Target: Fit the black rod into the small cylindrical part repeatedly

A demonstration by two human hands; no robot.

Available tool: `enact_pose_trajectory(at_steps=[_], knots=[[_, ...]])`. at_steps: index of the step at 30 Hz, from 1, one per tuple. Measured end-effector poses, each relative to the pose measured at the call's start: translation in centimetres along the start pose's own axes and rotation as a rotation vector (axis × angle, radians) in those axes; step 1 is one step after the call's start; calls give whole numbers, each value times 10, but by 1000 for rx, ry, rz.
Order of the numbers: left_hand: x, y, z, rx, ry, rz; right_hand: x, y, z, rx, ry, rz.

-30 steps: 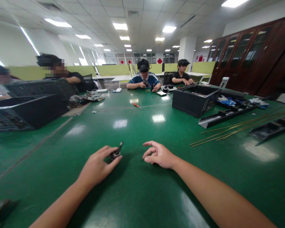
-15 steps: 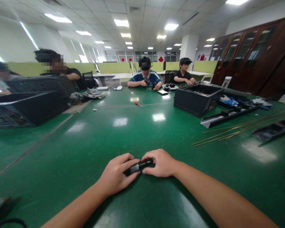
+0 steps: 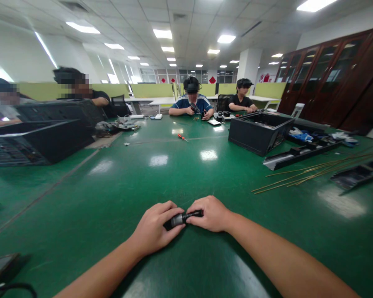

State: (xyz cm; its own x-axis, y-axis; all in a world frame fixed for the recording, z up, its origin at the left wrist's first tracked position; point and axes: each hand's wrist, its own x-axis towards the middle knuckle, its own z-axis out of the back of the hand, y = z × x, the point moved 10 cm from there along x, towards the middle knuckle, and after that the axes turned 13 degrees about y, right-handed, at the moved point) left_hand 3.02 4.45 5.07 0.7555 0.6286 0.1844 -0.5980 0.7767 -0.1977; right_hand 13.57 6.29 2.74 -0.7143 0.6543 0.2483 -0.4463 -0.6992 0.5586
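Note:
A black cylindrical tool (image 3: 177, 220) with a grey band and a thinner, ribbed end lies low over the green table in front of me. My left hand (image 3: 155, 227) is wrapped round its thicker part, the thumb on the near side. At the other end, my right hand (image 3: 210, 214) pinches the narrow black part between thumb and fingers. The far tip goes under the right palm, partly hidden. What exact kind of tool this is, I cannot make out.
Thin brass-coloured rods (image 3: 295, 179) and black metal rails (image 3: 298, 154) lie to the right. Black computer cases (image 3: 251, 135) stand at both sides. A red screwdriver (image 3: 182, 137) lies further off. Several people (image 3: 191, 103) sit round the green table (image 3: 136, 174). A dark flat object (image 3: 3, 265) lies near left.
My right thumb and fingers have closed onto the tool's narrow end, where there was a gap before. My left hand keeps its grip. The view has tilted slightly.

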Motion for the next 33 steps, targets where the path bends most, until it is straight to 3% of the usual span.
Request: enact_pose_trajectory(at_steps=[33], knots=[[-7, 2, 8, 24, -55, -30, -3, 1, 6, 2, -8, 5]])
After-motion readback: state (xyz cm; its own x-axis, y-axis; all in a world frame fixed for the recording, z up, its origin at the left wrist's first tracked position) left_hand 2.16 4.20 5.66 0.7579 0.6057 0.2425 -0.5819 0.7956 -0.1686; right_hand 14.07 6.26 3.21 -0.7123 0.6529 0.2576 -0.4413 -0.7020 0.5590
